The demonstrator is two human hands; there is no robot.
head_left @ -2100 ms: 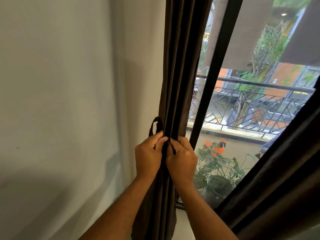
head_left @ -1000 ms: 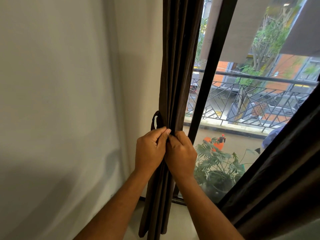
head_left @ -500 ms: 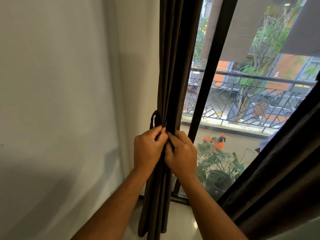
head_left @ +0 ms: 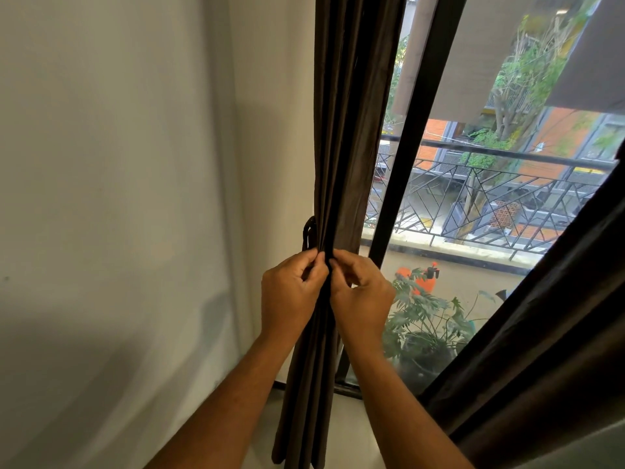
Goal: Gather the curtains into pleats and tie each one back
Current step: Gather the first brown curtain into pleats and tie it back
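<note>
Pale plaster wall (head_left: 118, 198) filled everything to your left, bare and flat, meeting the window corner just behind the dark brown gathered curtain (head_left: 345, 130). That curtain hung as a narrow pleated column between the wall and the black window frame post (head_left: 406, 164), its right edge lying against the post. Beyond the glass stood a black metal balcony railing (head_left: 490, 204) and a green leafy potted plant (head_left: 422, 319). A second dark brown curtain (head_left: 541, 333) slanted across your lower right, closing that side off.

Your left hand (head_left: 291, 296) and right hand (head_left: 362, 296) met at the front of the pleats, knuckles almost touching. Both sets of fingers were curled in, thumb and forefinger of each pinching the folds between them. A dark fabric tie-back loop (head_left: 308, 235) stuck out at the curtain's left edge, just above your left hand.
</note>
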